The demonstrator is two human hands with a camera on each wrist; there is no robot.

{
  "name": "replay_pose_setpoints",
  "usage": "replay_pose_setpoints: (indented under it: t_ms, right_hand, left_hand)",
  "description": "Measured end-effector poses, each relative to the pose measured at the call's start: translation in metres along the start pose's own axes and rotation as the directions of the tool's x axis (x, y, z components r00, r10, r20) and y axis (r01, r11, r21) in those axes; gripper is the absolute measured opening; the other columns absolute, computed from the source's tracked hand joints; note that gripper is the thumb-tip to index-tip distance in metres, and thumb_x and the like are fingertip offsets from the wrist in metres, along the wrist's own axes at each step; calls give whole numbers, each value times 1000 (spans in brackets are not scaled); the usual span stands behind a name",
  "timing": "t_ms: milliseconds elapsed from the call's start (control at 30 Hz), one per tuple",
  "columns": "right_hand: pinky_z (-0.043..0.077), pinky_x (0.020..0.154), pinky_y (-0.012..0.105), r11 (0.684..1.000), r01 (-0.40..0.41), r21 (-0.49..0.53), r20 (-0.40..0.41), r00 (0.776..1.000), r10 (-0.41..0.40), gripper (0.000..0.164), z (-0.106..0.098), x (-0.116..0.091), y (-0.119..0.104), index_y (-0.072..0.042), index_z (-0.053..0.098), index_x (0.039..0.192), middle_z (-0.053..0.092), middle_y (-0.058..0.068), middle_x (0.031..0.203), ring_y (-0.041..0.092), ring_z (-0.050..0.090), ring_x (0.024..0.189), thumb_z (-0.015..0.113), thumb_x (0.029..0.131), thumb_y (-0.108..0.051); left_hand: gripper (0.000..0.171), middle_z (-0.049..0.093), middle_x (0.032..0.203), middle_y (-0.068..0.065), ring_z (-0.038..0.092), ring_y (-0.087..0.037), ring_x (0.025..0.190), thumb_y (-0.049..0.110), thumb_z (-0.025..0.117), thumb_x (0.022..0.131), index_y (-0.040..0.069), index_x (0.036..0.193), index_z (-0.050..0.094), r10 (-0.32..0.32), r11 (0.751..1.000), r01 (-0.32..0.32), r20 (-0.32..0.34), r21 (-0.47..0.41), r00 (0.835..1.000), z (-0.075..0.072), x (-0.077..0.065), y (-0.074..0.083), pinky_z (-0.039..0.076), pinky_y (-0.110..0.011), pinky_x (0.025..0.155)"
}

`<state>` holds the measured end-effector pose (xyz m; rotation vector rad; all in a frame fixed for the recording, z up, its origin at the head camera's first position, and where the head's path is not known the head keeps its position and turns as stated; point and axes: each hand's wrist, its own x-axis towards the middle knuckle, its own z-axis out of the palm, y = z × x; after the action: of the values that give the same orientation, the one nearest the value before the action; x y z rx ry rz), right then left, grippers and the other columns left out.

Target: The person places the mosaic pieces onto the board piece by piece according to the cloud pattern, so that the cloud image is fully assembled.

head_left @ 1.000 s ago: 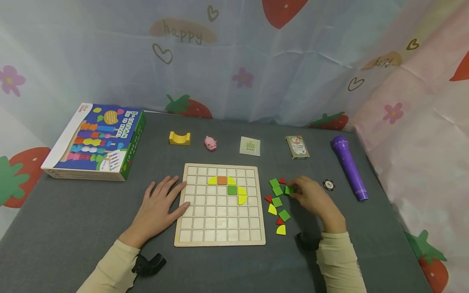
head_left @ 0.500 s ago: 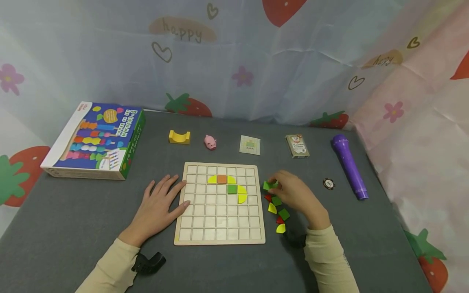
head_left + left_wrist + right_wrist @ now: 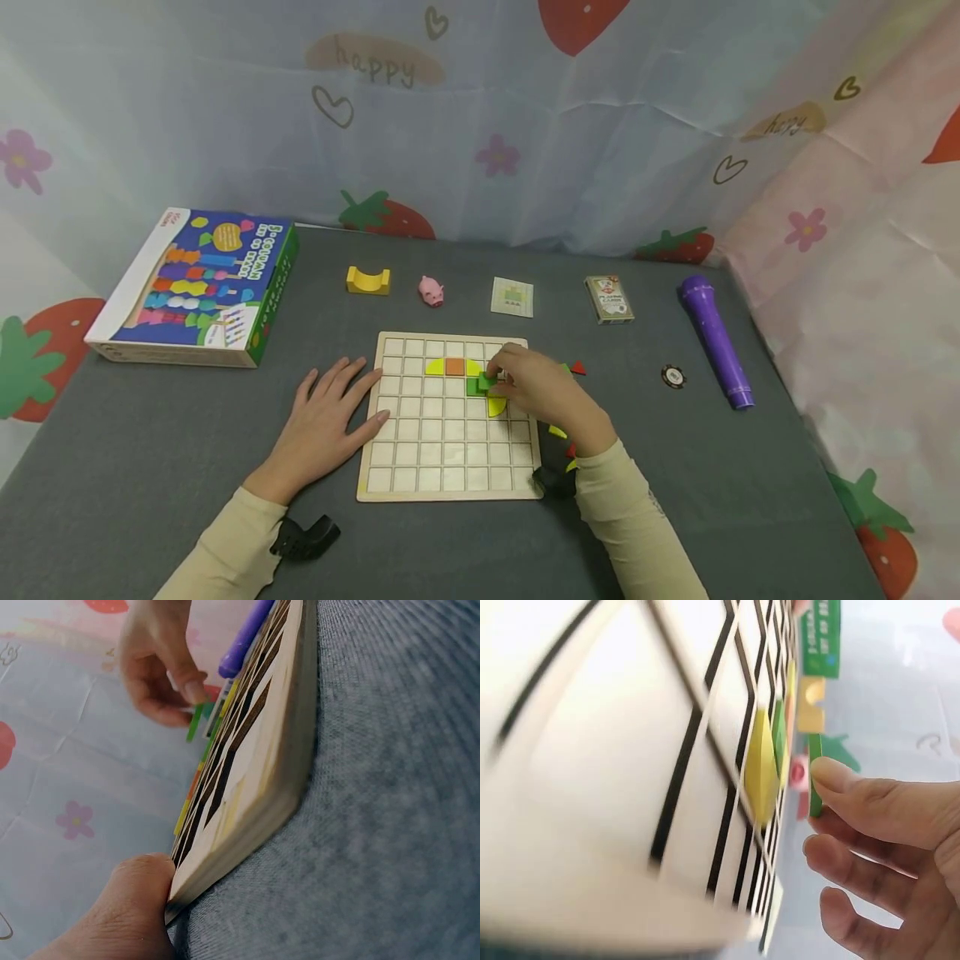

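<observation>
A wooden grid board [image 3: 420, 458] lies on the grey cloth. On its upper part sit yellow quarter-round tiles [image 3: 434, 367], an orange square tile [image 3: 454, 367] and a green square tile [image 3: 472, 388]. My right hand [image 3: 551, 396] pinches another green square tile [image 3: 815, 745] between thumb and finger, held just above the board near the placed green one. The hand hides part of the board's right side. My left hand [image 3: 315, 437] lies flat with spread fingers, its thumb [image 3: 131, 900] and fingertips touching the board's left edge.
Loose red triangles [image 3: 578, 367] and yellow tiles [image 3: 557, 432] lie right of the board, partly hidden by my right arm. Behind stand a yellow block [image 3: 367, 282], pink pig [image 3: 431, 292], pattern card [image 3: 512, 297] and card box [image 3: 609, 299]. A game box [image 3: 195, 292], chip [image 3: 673, 377] and purple tube [image 3: 716, 342] flank them.
My right hand has moved left from the loose tiles to over the board, carrying a green tile. The left hand stays put at the board's edge.
</observation>
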<state>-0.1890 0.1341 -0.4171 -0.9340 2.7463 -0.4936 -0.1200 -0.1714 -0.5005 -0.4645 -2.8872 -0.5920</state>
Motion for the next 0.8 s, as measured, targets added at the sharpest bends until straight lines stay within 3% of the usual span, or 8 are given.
replay_pose_setpoints:
  t_ms: [300,800]
  right_hand:
    - [51,79,28,998,37,-43,35,999,-36,19,11,18,-15,-13,68,106,61,-3,103,11,60,89,70,89,-20]
    - [51,81,27,993,59,-102,61,997,-53,19,17,28,-30,-13,68,105,61,-2,103,11,61,90,71,87,-20]
  left_hand:
    - [66,37,150,-14,26,-35,141,52,57,90,17,145,44,3,1000,-3,-4,5,1000,1,0,0,13,-63,111]
    - [66,36,150,-13,26,-35,142,54,54,92,19,146,43,-4,1000,4,16,-3,1000,-1,1,0,13,-63,111]
